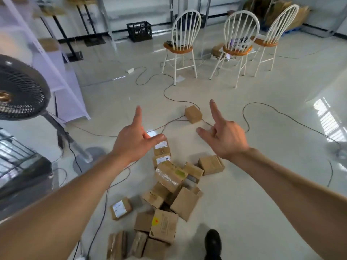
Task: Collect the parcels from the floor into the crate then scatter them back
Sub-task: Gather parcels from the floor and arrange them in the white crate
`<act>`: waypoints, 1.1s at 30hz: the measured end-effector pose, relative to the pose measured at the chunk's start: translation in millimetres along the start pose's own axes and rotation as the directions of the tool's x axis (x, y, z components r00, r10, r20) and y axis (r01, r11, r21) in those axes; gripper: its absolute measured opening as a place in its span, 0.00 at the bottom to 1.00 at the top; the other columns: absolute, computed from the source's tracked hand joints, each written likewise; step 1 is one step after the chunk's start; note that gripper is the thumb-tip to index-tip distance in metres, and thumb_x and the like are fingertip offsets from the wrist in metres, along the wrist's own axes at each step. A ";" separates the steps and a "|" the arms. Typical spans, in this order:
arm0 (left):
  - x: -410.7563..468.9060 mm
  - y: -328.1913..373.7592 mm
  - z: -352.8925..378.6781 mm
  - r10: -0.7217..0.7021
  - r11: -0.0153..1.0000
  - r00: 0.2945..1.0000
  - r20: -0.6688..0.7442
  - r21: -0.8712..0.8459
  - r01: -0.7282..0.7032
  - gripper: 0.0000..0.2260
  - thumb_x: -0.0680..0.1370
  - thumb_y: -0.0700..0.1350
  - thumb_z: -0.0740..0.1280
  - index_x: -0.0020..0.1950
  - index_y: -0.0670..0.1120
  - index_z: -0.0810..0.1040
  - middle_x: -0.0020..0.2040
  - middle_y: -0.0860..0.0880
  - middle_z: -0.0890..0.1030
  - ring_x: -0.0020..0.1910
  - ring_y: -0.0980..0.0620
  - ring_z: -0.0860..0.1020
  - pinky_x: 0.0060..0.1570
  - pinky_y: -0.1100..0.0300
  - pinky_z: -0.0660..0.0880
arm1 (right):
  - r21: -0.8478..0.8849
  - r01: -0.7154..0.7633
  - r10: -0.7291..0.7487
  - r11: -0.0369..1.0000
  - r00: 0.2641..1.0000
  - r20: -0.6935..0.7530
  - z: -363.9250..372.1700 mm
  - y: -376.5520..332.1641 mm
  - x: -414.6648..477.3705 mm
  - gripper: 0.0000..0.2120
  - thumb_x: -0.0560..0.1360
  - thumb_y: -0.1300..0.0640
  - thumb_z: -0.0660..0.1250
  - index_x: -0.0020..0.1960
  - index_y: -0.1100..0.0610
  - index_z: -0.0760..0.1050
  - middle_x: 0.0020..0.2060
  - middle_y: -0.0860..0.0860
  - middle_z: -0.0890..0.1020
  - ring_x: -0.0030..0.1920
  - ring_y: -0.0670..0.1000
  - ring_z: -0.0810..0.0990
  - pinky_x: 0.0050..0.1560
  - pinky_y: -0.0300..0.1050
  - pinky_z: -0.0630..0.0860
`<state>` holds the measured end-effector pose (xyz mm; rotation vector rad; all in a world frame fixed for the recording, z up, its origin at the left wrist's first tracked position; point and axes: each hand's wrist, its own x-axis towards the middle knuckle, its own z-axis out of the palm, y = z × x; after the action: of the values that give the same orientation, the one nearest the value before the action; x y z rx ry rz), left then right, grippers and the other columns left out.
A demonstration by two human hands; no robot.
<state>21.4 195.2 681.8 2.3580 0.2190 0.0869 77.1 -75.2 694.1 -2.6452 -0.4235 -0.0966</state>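
**Empty hands above a loose heap of boxes**

Gripping nothing with the left hand [131,141] or the right hand [227,136]. Both held out in the air, fingers spread and slack, index fingers pointing far, clear of every box. Reads as a pause above the work rather than a reach, given how high both sit over the floor.

Below and between the forearms, a heap of cardboard parcels [170,177] on the pale floor, some leaning on one another, some flat with labels up. Farther off, one lone box [193,114] touching a dark cable [150,79]. Loose and unstacked, as fits either the scattering or the start of collecting; cannot tell which.

Far back by the wall, a black crate [139,31], well apart from the heap; unclear whether meant for this job.

On the left, a standing fan [20,89]. Far right, white chairs [183,44]. Near right, a black shoe [213,243] near the heap.
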 end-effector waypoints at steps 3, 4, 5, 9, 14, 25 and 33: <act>21.7 -9.8 15.0 -0.063 0.998 0.997 -0.037 0.014 0.064 0.49 0.74 0.64 0.71 0.83 0.51 0.43 0.39 0.50 0.84 0.61 0.49 0.79 0.61 0.57 0.69 | -0.006 0.017 -0.016 1.000 0.997 0.072 21.4 17.6 38.0 0.44 0.77 0.29 0.53 0.84 0.47 0.41 0.31 0.52 0.80 0.36 0.57 0.80 0.39 0.54 0.78; 30.4 -10.4 20.9 -0.079 0.997 0.996 -0.045 0.016 0.079 0.49 0.74 0.63 0.71 0.83 0.51 0.44 0.38 0.49 0.84 0.61 0.50 0.79 0.62 0.55 0.70 | 0.004 0.029 -0.029 1.000 0.995 0.093 27.9 24.5 51.8 0.45 0.77 0.29 0.53 0.85 0.47 0.41 0.30 0.52 0.79 0.35 0.57 0.80 0.39 0.54 0.78; 39.5 -11.1 27.6 -0.100 0.995 0.994 -0.046 0.017 0.101 0.49 0.74 0.62 0.71 0.83 0.50 0.44 0.39 0.49 0.84 0.60 0.51 0.79 0.63 0.55 0.70 | 0.012 0.042 -0.043 0.999 0.993 0.114 33.3 31.2 64.8 0.44 0.78 0.29 0.54 0.85 0.48 0.42 0.30 0.52 0.78 0.35 0.57 0.80 0.39 0.54 0.78; 78.3 -11.7 57.8 -0.202 0.979 0.979 -0.019 0.018 0.202 0.51 0.71 0.69 0.69 0.83 0.52 0.44 0.56 0.50 0.85 0.69 0.48 0.74 0.65 0.52 0.67 | -0.006 0.061 -0.058 0.998 0.974 0.220 51.4 65.9 116.0 0.42 0.79 0.30 0.54 0.85 0.46 0.42 0.34 0.52 0.81 0.40 0.57 0.81 0.43 0.54 0.79; 120.9 -16.3 105.1 -0.313 0.949 0.950 0.010 -0.017 0.313 0.56 0.63 0.79 0.63 0.83 0.54 0.47 0.76 0.50 0.71 0.75 0.47 0.68 0.72 0.47 0.63 | -0.028 0.084 -0.069 0.996 0.935 0.348 78.3 111.0 167.9 0.40 0.79 0.30 0.52 0.84 0.44 0.40 0.35 0.50 0.81 0.40 0.54 0.81 0.39 0.49 0.75; 177.1 -114.2 231.9 -0.490 0.864 0.867 0.088 -0.081 0.496 0.53 0.64 0.80 0.55 0.82 0.59 0.40 0.83 0.56 0.43 0.82 0.52 0.45 0.79 0.42 0.49 | 0.287 -0.379 0.149 0.880 0.793 0.590 238.5 187.6 175.6 0.46 0.73 0.25 0.57 0.85 0.41 0.46 0.84 0.51 0.56 0.81 0.56 0.61 0.77 0.58 0.61; 204.3 -249.9 351.8 -0.599 0.783 0.774 0.205 -0.051 0.619 0.60 0.55 0.88 0.43 0.82 0.59 0.38 0.83 0.55 0.45 0.82 0.47 0.45 0.79 0.39 0.48 | 0.425 -0.819 0.383 0.386 0.561 0.734 429.2 258.1 150.6 0.49 0.70 0.24 0.60 0.83 0.37 0.41 0.84 0.44 0.52 0.81 0.57 0.58 0.76 0.64 0.62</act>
<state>233.9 166.0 255.2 2.0497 0.8589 -0.4180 299.4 -59.1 221.0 -1.7430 0.4037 0.9091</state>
